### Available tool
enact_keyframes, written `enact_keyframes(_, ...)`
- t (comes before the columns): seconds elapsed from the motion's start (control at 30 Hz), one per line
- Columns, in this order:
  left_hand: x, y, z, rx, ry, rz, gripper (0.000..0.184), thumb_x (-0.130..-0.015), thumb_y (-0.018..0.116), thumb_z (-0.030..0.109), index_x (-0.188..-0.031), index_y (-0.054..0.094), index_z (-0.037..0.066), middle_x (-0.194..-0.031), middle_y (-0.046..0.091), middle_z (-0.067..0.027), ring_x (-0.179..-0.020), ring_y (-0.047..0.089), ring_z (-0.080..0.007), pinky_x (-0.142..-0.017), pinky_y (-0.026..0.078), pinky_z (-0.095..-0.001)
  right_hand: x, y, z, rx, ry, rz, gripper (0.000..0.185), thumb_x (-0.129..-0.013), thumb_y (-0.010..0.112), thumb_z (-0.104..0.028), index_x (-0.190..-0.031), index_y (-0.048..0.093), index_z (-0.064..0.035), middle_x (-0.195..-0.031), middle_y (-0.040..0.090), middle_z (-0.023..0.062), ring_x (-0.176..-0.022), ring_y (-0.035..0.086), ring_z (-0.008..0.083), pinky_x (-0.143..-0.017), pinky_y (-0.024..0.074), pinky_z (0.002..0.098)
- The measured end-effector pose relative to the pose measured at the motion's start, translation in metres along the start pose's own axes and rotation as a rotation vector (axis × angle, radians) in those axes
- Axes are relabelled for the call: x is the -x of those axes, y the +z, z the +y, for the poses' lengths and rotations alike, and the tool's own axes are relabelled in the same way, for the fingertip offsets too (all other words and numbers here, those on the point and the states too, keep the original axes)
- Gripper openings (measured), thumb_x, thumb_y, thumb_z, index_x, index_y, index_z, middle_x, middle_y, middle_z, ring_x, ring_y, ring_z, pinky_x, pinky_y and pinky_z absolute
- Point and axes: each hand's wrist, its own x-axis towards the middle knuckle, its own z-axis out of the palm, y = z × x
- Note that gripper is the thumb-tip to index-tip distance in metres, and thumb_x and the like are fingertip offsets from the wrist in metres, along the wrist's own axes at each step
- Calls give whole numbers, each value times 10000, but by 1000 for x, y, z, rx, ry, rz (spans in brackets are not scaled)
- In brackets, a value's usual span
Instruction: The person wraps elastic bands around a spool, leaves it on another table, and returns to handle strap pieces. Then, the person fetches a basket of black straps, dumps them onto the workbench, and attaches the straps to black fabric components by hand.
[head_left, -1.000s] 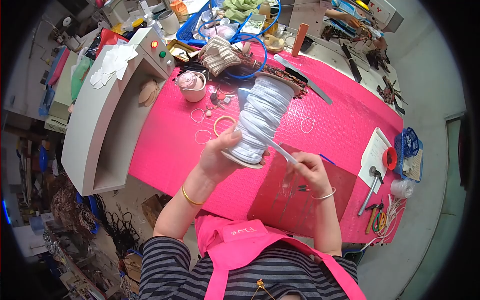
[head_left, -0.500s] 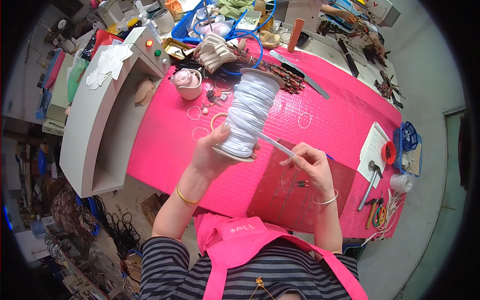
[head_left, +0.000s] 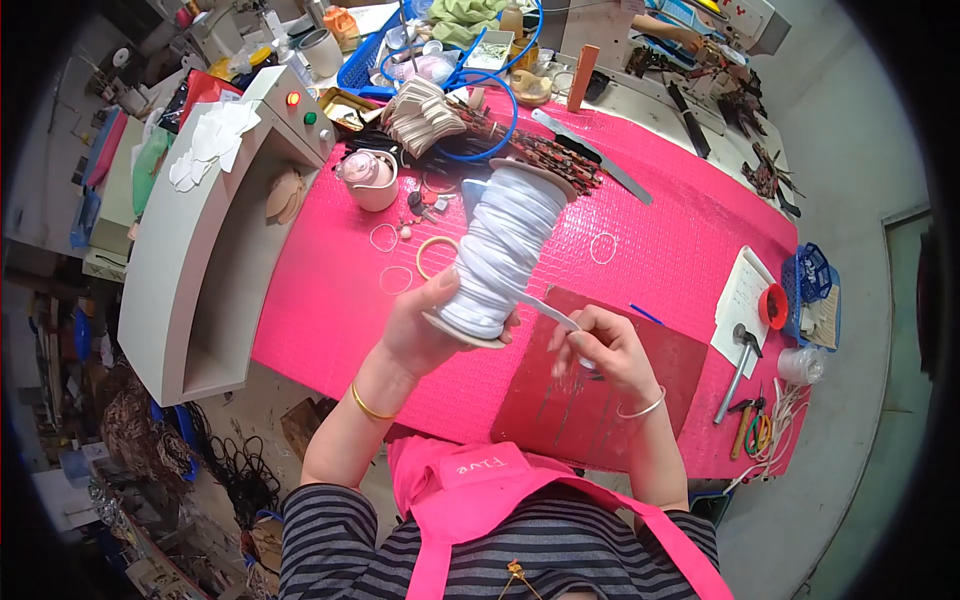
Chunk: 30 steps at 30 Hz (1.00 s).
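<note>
"Spool (head_left: 505, 245) first: where do you have it?"

"Up above the pink table cover (head_left: 330, 330), tilted, with its upper end leaning to the right and away from me. White strip (head_left: 548, 312) is wound thickly between its two end discs."

"And your left hand (head_left: 430, 325)?"

"Closed around the lower end. My thumb lies along the windings and my fingers wrap round the far side, with the tips showing near the bottom disc."

"What about the right hand (head_left: 612, 350)?"

"It's nearly shut, pinching the strip between thumb and forefinger, the other fingers loosely curled. The strip runs from the lower part of the windings to that pinch. Something small seems to show just under those fingers, but it's too hidden for me to name."

"What's close by?"

"A dark red board (head_left: 550, 400) lies below my right hand. A pale ring (head_left: 421, 250) rests just left of the spool, and a pink pot (head_left: 368, 185) stands beyond that ring."

"Farther out?"

"A long metal blade (head_left: 625, 180) lies past the spool, to the right. Toward the cover's right side are a hammer (head_left: 735, 375), partly on a sheet of paper (head_left: 735, 320), and a red dish (head_left: 773, 306). Over on the left stands a grey box (head_left: 150, 260), open at the front."
</note>
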Motion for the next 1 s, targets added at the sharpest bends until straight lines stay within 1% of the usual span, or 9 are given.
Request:
enact_keyframes(0.17,1,4,-11,-2,-9,-122,610,-799,517,391,-1197,353,-42,-980,547,-226,-822,595,-309,-732,502,-376,-13,-18,42,-159,-126,-30,119,-848,523,-94,-772,502,-4,-671,553,57,-564,543,124,-523,423,227)
enact_keyframes(0.37,0,3,-21,-66,-117,-137,671,-729,592,384,-1176,366,-62,-975,550,-211,-773,611,-266,-691,512,-320,-29,-14,38,365,13,-68,77,-834,526,-67,-791,523,-3,-636,543,19,-547,535,100,-520,421,222)
enact_keyframes(0.47,2,4,-20,-174,-240,-97,696,-694,647,325,-1203,363,-55,-1067,528,-168,-892,585,-222,-762,485,-302,-59,-56,72,899,-643,-47,43,-809,546,-74,-800,542,-32,-639,565,43,-526,541,116,-486,422,261)
enact_keyframes(0.57,3,14,-22,-616,-278,-105,751,-689,671,258,-1271,309,-49,-1142,495,-112,-1034,479,-147,-904,357,-272,-59,-34,1,1434,-575,-243,154,-698,592,-205,-760,528,-80,-597,497,32,-504,532,242,-475,433,324)
enact_keyframes(0.6,1,18,-22,-875,-185,-193,710,-701,670,243,-1264,327,-21,-1082,522,-103,-986,490,-141,-856,384,-280,-62,-32,-4,1491,-697,-271,162,-681,589,-209,-774,527,-90,-595,483,27,-484,521,221,-464,427,327)
enact_keyframes(0.7,9,42,-17,-1452,-371,-53,818,-639,726,223,-1238,213,5,-814,603,-160,-788,612,-249,-695,454,-322,-67,-35,-9,1640,-878,-307,184,-659,570,-203,-811,526,-111,-621,476,15,-483,508,167,-462,417,310)
enact_keyframes(0.8,13,30,-27,-1684,-205,-45,847,-622,741,246,-1212,173,28,-734,589,-188,-684,613,-297,-647,458,-337,-64,-29,-19,1697,-1006,-293,212,-649,550,-186,-846,523,-113,-651,470,2,-523,501,129,-487,415,282)
enact_keyframes(0.9,18,28,-28,-1614,-126,17,819,-614,740,241,-1241,252,39,-765,597,-184,-677,608,-305,-644,456,-356,-51,-17,-35,1716,-1082,-257,204,-640,555,-174,-828,526,-100,-709,485,-8,-586,499,118,-532,419,258)
enact_keyframes(1.0,13,29,-23,-1679,-139,-139,758,-593,738,227,-1242,377,77,-769,589,-148,-717,591,-293,-646,449,-371,-38,-1,-46,1643,-1208,-279,186,-620,582,-163,-778,520,-86,-798,532,16,-653,527,142,-575,442,263)
